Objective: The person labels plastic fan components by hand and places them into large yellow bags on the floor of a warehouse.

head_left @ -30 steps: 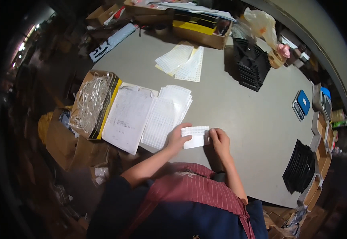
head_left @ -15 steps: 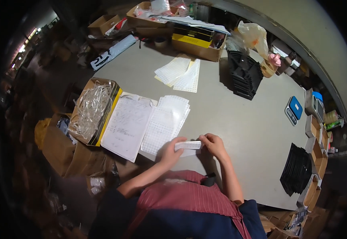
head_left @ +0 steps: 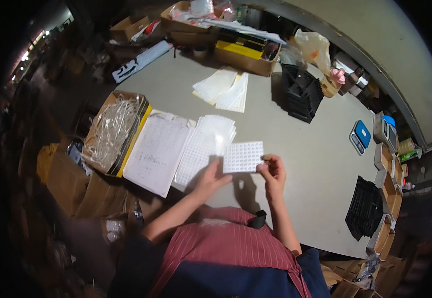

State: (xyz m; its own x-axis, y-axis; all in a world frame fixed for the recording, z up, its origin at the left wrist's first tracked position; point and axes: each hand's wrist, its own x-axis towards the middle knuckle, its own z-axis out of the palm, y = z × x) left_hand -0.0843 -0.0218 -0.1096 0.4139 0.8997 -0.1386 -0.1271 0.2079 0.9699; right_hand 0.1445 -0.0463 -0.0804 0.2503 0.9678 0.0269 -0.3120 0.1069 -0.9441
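My right hand (head_left: 274, 178) pinches the right edge of a white label sheet (head_left: 244, 156) covered in rows of small printed squares, raised over the table. My left hand (head_left: 210, 183) is open, fingers apart, by the sheet's lower left corner; whether the thumb touches it I cannot tell. Under and beyond the left hand lies a fanned stack of similar label sheets (head_left: 200, 151). It adjoins a handwritten sheet of paper (head_left: 157, 149) on the left. Farther back, more label sheets (head_left: 221, 88) with yellowish backing lie spread out.
At left stands a box of clear plastic strips (head_left: 112, 130). Black plastic parts are stacked at the back right (head_left: 301, 94) and right edge (head_left: 364, 208). A blue-topped scale (head_left: 360, 136) sits near small cardboard trays (head_left: 391, 193). A carton (head_left: 255, 65) stands at the back.
The label sheet, earlier low and seen nearly edge-on between both hands, is now raised and shows its printed face. My left hand has opened and drawn off its left end.
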